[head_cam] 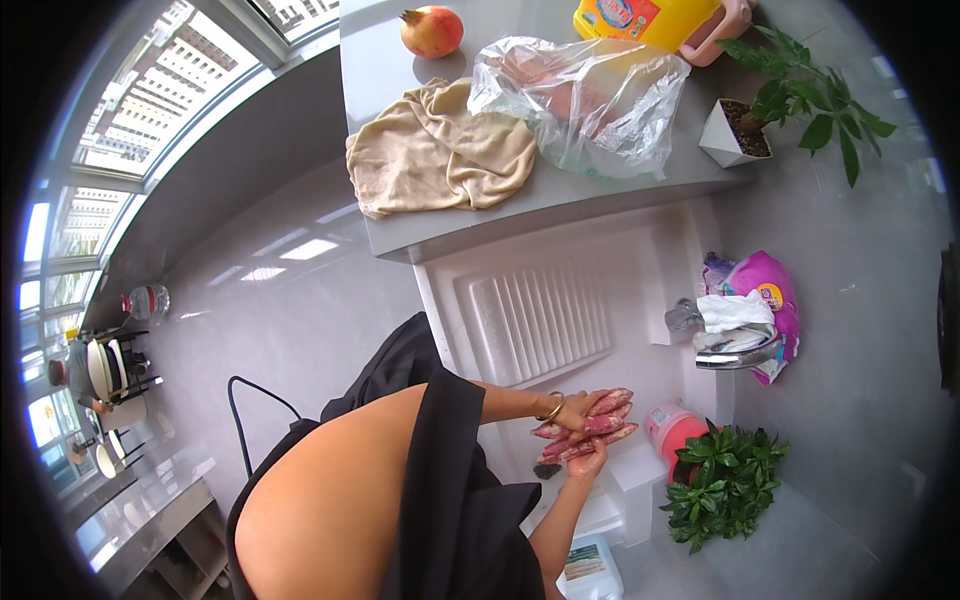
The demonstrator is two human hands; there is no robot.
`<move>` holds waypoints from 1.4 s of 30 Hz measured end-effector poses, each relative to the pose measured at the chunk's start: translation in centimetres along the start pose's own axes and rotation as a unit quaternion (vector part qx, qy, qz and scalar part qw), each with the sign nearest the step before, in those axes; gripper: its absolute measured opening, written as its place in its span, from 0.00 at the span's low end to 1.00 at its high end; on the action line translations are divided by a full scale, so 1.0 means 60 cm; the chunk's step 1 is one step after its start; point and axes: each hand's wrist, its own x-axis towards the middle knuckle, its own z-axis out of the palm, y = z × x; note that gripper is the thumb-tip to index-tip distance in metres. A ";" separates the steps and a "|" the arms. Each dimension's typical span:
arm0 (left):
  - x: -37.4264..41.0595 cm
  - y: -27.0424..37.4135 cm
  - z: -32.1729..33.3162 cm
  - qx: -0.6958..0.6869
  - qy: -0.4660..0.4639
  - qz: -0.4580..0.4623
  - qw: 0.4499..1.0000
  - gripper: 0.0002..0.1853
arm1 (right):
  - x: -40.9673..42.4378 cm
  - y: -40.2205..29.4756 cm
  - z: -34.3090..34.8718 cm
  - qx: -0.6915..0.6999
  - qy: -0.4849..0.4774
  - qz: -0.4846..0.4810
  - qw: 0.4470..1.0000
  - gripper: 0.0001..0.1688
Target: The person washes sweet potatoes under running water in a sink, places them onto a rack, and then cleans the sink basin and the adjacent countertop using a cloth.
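Several slender, red-and-cream mottled vegetables [602, 425], which look like sweet potatoes, are bunched between my two hands. My left hand [577, 414], with a gold-coloured bangle at the wrist, grips them from above in the picture. From the lower side my right hand [587, 460] holds the same bunch, its fingers partly hidden. Both hands are over a white laundry sink [667, 240] with a moulded washboard [547, 322]. A small dark object [547, 471] shows in the basin, close to the bunch.
A chrome faucet [739, 358] with a white cloth [739, 311] stands behind the sink. Near it are a pink-red container [671, 429] and a leafy plant [724, 484]. The grey counter [397, 234] bears a beige cloth [442, 150], a plastic bag [585, 105] and a pomegranate [433, 32].
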 end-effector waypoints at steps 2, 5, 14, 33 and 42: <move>-0.018 0.016 -0.009 -0.060 -0.057 0.005 0.997 0.53 | -0.004 -0.001 0.001 0.005 -0.050 -0.066 0.997 0.27; -0.053 0.042 -0.029 -0.127 -0.139 0.014 0.982 0.53 | -0.025 -0.009 0.035 0.073 -0.112 -0.127 0.983 0.27; -0.185 0.112 -0.057 -0.184 -0.270 0.058 0.943 0.51 | -0.114 -0.023 0.150 0.078 -0.202 -0.181 0.959 0.27; -0.184 0.122 -0.238 -0.110 0.165 0.001 0.980 0.42 | 0.032 0.107 0.355 -0.185 -0.090 -0.088 0.975 0.12; -0.080 -0.065 -0.327 0.297 0.365 -0.114 0.875 0.55 | 0.119 0.249 0.369 -0.182 0.014 -0.022 0.983 0.11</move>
